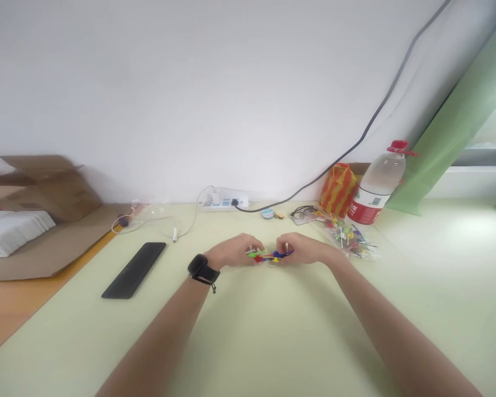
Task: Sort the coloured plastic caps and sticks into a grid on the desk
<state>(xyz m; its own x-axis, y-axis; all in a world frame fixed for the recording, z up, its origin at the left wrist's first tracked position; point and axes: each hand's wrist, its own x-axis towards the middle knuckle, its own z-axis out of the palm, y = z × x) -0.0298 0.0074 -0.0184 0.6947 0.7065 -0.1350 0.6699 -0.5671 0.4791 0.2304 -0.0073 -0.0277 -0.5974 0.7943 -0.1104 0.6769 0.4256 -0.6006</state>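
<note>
Between my two hands, just above the pale green table, is a small cluster of joined plastic pieces [268, 257] in green, red, yellow and blue. What exactly the pieces are is too small to tell. My left hand [238, 250], with a black watch [202, 268] on the wrist, pinches the green and red end between thumb and fingers. At the blue end, my right hand [300, 248] pinches with curled fingers. A clear bag of similar coloured plastic pieces [351, 237] lies to the right of my right hand.
A large bottle with a red cap [376, 187] stands at the back right beside a striped bag [339, 190]. Along the wall lies a power strip [242, 198] with a white cable [174, 234]. A black flat object [134, 270] and a cardboard box [53, 184] are on the left.
</note>
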